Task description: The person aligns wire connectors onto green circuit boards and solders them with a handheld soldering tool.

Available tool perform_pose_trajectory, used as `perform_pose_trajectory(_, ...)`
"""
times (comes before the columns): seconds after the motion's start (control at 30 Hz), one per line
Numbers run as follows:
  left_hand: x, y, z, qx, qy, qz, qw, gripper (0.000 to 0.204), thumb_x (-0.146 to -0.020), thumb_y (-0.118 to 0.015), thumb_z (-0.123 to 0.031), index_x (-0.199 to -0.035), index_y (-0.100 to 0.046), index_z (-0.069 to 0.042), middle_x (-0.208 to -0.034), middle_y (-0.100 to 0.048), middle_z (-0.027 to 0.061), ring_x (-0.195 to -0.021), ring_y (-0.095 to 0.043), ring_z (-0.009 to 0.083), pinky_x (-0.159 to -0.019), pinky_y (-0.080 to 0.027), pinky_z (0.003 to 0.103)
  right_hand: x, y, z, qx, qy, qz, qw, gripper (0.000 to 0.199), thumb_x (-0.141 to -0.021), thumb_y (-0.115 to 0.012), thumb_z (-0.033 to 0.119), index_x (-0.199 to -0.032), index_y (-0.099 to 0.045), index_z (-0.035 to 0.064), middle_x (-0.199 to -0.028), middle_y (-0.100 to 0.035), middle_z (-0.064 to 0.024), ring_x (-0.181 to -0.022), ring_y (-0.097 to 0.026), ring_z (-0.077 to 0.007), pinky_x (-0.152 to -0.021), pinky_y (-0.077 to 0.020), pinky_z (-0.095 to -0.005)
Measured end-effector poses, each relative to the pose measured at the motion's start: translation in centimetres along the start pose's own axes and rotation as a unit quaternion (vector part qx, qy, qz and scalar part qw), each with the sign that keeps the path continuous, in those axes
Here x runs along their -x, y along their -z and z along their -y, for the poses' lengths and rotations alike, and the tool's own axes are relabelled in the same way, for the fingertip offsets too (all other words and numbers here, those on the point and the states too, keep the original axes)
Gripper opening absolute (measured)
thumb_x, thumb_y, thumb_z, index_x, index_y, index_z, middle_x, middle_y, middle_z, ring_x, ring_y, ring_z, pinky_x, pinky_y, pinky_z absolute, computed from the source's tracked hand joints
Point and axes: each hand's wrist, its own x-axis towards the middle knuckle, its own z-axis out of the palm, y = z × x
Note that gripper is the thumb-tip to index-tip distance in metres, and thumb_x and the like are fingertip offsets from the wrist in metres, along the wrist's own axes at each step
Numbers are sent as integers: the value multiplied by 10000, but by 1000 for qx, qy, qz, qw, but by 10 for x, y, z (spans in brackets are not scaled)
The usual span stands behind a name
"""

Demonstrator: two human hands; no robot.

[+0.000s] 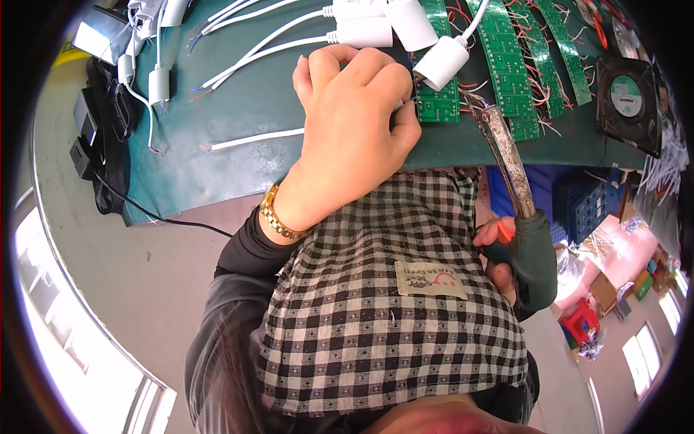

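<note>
My left hand [354, 116] is closed over the green mat, fingers curled down. A white cable [253, 138] with a stripped wire end runs in under it from the left. A sliver of white shows between its fingertips and thumb; the rest is hidden by the hand. In my right hand [499, 253], wrapped around the dark green handle, is a soldering gun [510, 152] with a red trigger. Its tip points up toward a green circuit board [437, 107] and a white cylindrical housing [442, 64] with a cable, just right of my left fingers.
Further white housings [361, 32] with cables lie at the back. Green circuit board strips [512, 79] with red and white wires lie to the right, before a black fan [627, 101]. White cabled parts [159, 83] and a black cord [173, 220] are at left.
</note>
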Motion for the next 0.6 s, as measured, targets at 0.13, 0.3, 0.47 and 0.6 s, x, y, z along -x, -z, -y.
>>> perform_pose_trajectory(0.13, 1, -1, 1, -2, -5, 2, 1000, 135, -657, -654, -59, -759, -577, -102, -859, -542, 23, -939, -475, 320, -846, -308, 606, -5, -2, -7, 92, 81, 19, 992, 562, -884, -611, 283, -1290, -365, -16, -955, -502, -143, -855, -502, -229, -737, -422, -365)
perform_pose_trajectory(0.3, 1, 0, 0, -9, -4, 11, 1000, 125, -670, -654, -66, -763, -577, -95, -867, -540, 40, -945, -475, 328, -849, -306, 653, 2, 2, -17, -27, 29, 18, 999, 562, -877, -622, 285, -1282, -378, -19, -956, -504, -143, -851, -504, -231, -747, -422, -369)
perform_pose_trajectory(0.47, 1, 1, 1, -5, 8, 20, 1000, 146, -680, -655, -63, -789, -565, -98, -867, -536, 41, -957, -479, 319, -874, -307, 651, 2, -1, -9, 5, 20, 12, 1000, 571, -875, -624, 283, -1282, -373, -29, -957, -504, -149, -853, -505, -237, -763, -421, -377)
perform_pose_trajectory(0.6, 1, 3, 0, -6, 11, 23, 1000, 195, -687, -636, -14, -851, -557, -83, -889, -571, 29, -918, -486, 270, -853, -327, 386, 9, 1, -16, -6, -1, -4, 1000, 577, -872, -627, 282, -1280, -371, -36, -954, -502, -156, -852, -505, -240, -770, -422, -383)
